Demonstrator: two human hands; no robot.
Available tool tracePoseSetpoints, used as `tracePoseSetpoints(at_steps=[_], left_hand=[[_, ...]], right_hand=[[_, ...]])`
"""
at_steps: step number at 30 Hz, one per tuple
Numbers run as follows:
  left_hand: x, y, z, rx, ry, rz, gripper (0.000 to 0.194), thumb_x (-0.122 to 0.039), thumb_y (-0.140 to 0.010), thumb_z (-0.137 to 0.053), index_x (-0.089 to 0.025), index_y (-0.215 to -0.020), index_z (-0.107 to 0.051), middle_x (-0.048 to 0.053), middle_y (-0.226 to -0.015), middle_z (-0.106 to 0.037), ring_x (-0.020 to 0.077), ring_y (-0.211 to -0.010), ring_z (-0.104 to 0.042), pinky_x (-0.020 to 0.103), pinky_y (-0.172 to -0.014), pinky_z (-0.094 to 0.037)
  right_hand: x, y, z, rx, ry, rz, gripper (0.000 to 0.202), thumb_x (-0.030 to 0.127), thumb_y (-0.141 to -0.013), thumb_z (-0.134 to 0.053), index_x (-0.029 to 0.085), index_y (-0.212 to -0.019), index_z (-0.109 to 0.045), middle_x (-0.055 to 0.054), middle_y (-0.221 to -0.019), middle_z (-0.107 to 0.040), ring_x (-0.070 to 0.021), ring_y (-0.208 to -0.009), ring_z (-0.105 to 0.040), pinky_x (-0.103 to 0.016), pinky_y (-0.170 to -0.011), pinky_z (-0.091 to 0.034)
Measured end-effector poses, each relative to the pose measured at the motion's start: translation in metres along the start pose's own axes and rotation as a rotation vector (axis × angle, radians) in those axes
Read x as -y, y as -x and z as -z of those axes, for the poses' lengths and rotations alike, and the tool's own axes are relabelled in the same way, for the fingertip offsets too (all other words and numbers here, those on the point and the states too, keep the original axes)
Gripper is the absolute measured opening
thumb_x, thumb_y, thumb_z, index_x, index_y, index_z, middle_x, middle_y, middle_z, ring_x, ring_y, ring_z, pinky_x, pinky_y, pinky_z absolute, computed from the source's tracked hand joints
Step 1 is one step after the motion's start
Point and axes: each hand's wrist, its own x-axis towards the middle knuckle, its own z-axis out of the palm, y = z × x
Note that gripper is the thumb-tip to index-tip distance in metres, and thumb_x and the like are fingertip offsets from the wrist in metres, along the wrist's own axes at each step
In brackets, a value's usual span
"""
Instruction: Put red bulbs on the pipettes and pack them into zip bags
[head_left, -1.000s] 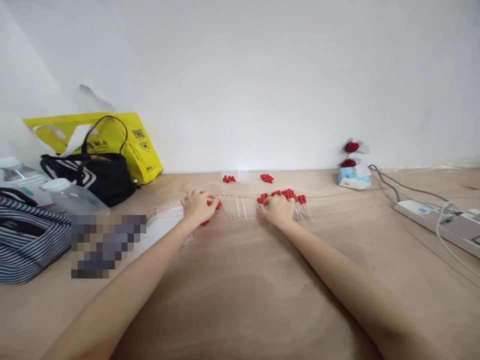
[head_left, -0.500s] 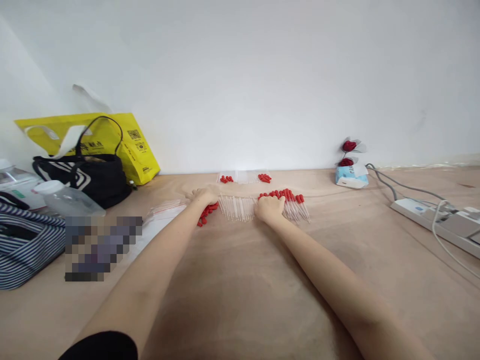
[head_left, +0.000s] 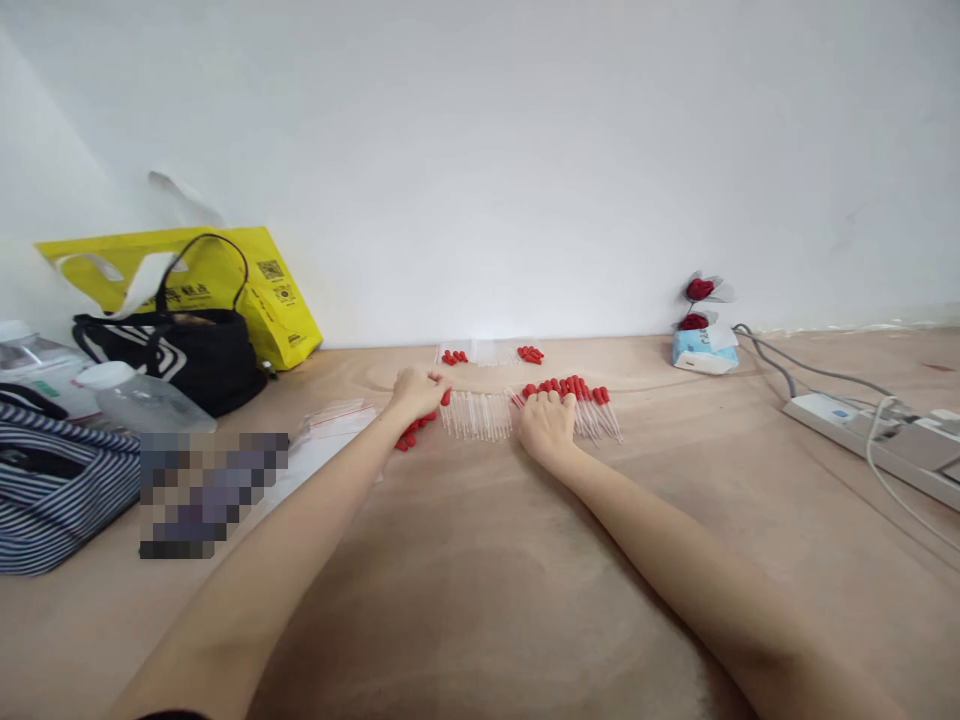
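Observation:
My left hand (head_left: 417,390) is closed in a pinch on a small red piece (head_left: 445,397), just left of a row of thin pale sticks (head_left: 478,416). Below that hand lies a pile of loose red pieces (head_left: 407,438). My right hand (head_left: 547,420) rests with curled fingers over the near side of a row of red-topped sticks (head_left: 577,388); what its fingers hold, if anything, is hidden. Behind both rows, clear plastic bags (head_left: 486,352) lie by the wall, with small red pieces at either side.
A yellow bag (head_left: 289,320), a black bag (head_left: 214,355), a plastic bottle (head_left: 142,400) and a striped pouch (head_left: 67,500) stand left. Plastic sheets (head_left: 330,435) lie beside my left forearm. Right are a tissue pack (head_left: 703,352) and a power strip (head_left: 832,415).
My left hand has lifted slightly and shifted right, and a red piece now shows at its fingertips. My right hand has moved slightly right.

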Motion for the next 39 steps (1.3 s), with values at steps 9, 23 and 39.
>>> tracePoseSetpoints(at_steps=[9,23,39], left_hand=[[0.013,0.095,-0.027,0.036,-0.162,-0.923,0.01,-0.025,-0.077,-0.052,-0.019,-0.072,-0.057,0.005,-0.092,-0.058,0.0193,-0.089,-0.053,0.036,-0.082,-0.041],[0.034,0.102,-0.04,-0.029,-0.028,-0.778,0.015,-0.03,-0.078,-0.054,-0.023,-0.08,-0.067,0.004,-0.098,-0.061,0.0188,-0.09,-0.055,0.035,-0.08,-0.042],[0.023,0.107,-0.051,-0.107,-0.102,-0.69,0.017,-0.027,-0.087,-0.04,-0.024,-0.095,-0.054,-0.002,-0.087,-0.066,0.0161,-0.087,-0.056,0.044,-0.093,-0.017]], right_hand=[[-0.042,0.06,0.0,-0.104,-0.056,0.264,0.019,0.021,-0.083,-0.039,0.014,-0.076,-0.055,-0.011,-0.078,-0.063,-0.0221,-0.079,-0.05,-0.033,-0.065,-0.021],[-0.047,0.064,-0.002,0.003,-0.488,0.264,0.017,0.035,-0.076,-0.055,0.019,-0.071,-0.057,-0.002,-0.074,-0.058,-0.0168,-0.076,-0.049,-0.028,-0.065,-0.027],[-0.023,0.076,0.007,-0.059,-0.547,0.296,0.015,0.027,-0.083,-0.046,0.018,-0.073,-0.052,0.001,-0.069,-0.062,-0.0132,-0.067,-0.052,-0.028,-0.067,-0.02]])
